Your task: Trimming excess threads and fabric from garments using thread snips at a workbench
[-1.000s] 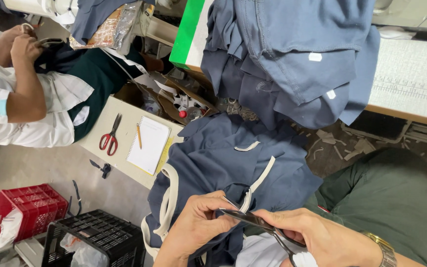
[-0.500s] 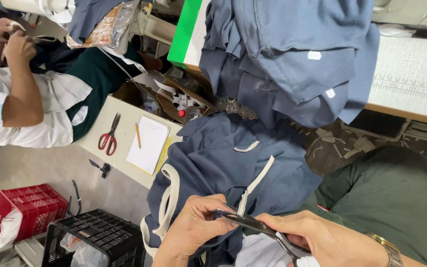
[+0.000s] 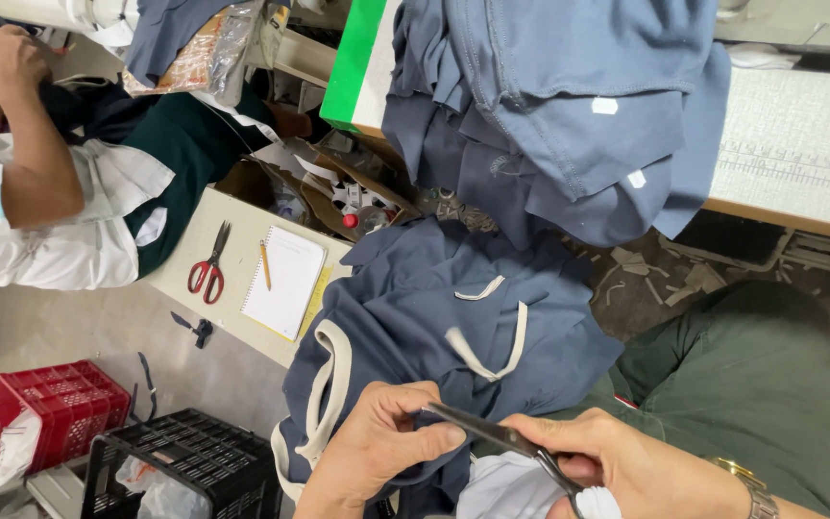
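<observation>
My right hand (image 3: 626, 466), with a watch at the wrist, grips the handle of dark metal scissors (image 3: 492, 434). The thumb and fingers of my left hand (image 3: 386, 450) pinch the tip of the scissors' blade. Both hands are over a navy garment (image 3: 415, 317) with cream drawstrings (image 3: 480, 356) that lies in my lap. A bit of white cloth (image 3: 506, 488) shows under my right hand. Whether any thread or fabric sits in the blades is hidden.
A pile of navy garments (image 3: 569, 106) hangs over a work table (image 3: 790, 154). A small table (image 3: 184, 259) bears red scissors (image 3: 208, 269), a pencil and a notepad (image 3: 285, 282). A co-worker's arm (image 3: 31, 144) is at left. A red crate (image 3: 36, 423) and a black crate (image 3: 184, 476) stand on the floor.
The co-worker's arms have shifted toward the upper left. My hands stay closed on the scissors in almost the same place.
</observation>
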